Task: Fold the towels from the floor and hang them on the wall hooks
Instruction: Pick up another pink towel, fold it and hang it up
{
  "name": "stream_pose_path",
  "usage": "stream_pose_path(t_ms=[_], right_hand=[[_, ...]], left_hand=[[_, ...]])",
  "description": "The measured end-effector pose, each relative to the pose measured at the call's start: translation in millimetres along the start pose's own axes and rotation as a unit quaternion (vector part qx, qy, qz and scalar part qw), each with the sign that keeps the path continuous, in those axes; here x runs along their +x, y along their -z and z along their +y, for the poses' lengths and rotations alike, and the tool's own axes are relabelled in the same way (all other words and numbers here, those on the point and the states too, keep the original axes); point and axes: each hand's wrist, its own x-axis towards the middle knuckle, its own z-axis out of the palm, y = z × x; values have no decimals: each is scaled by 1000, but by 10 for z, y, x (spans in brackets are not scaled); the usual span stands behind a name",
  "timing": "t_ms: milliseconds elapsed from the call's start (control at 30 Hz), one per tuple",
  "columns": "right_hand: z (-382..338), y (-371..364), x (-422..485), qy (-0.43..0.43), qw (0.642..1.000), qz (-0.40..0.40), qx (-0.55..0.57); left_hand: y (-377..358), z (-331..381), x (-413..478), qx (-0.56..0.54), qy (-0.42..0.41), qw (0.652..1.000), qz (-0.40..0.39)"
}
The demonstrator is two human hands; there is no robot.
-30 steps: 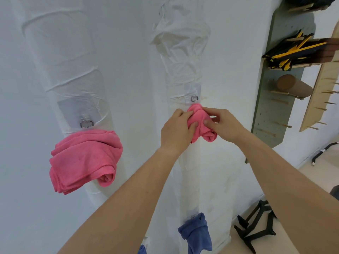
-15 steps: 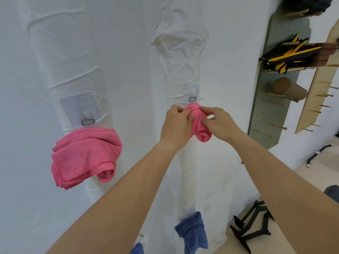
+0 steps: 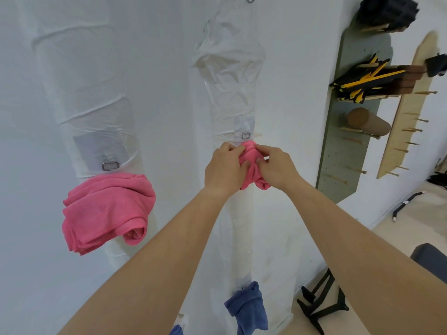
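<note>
The left hand (image 3: 225,169) and right hand (image 3: 278,168) held the bunched towel (image 3: 251,157) against the wall (image 3: 169,93) just below the hook (image 3: 246,135), fingers (image 3: 264,151) curled tight into the cloth. It seemed best to seat one thick fold over the hook before either hand let go.

Mid-frame, a small bunched pink towel (image 3: 251,163) against the plain white wall (image 3: 164,68). At left, a larger folded pink towel (image 3: 106,209); bottom centre, a dark blue cloth towel (image 3: 246,308). At right, a dull grey-green pegboard panel (image 3: 348,146) and black-and-yellow straps (image 3: 362,81).
</note>
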Motion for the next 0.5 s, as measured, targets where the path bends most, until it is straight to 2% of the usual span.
stream_pose_path(t_ms=[100, 233, 500], right_hand=[[-156, 95, -120, -4, 999, -13, -32], [-364, 201, -323, -2, 985, -7, -173], [-1078, 382, -908, 5, 979, -32, -200]], left_hand=[[236, 97, -37, 20, 18, 1000, -14], [535, 225, -142, 18, 28, 999, -21], [1366, 347, -725, 71, 28, 996, -44]])
